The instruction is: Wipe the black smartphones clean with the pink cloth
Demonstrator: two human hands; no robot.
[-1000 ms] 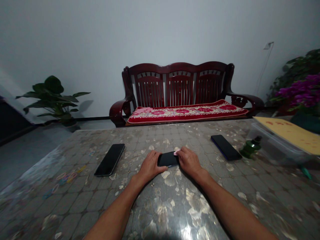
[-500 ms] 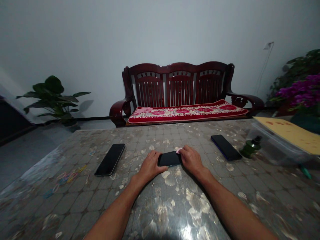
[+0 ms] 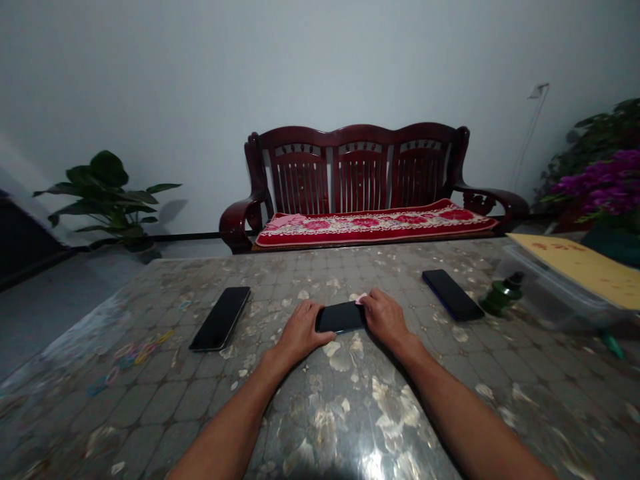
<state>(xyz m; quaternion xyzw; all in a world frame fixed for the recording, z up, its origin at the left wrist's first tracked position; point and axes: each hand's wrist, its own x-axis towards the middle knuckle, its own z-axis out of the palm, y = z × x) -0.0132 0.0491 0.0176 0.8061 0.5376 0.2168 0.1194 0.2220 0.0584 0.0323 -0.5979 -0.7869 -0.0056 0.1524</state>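
Note:
A dark smartphone [image 3: 341, 317] lies sideways on the patterned table between my hands. My left hand [image 3: 301, 328] grips its left end, with the thumb along the near edge and the fingers at the far edge. At the phone's right end, my right hand [image 3: 385, 319] is closed on a small pink cloth [image 3: 361, 299], of which only a bit shows past the fingertips. Whether the cloth touches the screen there is hidden by the fingers. A second phone [image 3: 221, 319] lies to the left, and a third phone [image 3: 452, 295] with a blue edge lies to the right.
Several coloured rubber bands [image 3: 143, 352] are scattered at the left. On the right stand a green bottle [image 3: 501, 294] with a black cap and a clear plastic box [image 3: 545, 300] bearing a yellow paper [image 3: 580, 263]. A wooden bench [image 3: 360, 137] is behind the table [image 3: 280, 270].
My right hand has shifted slightly to the right with the pink cloth, uncovering a little more of the phone's right end. My left hand keeps its place on the phone.

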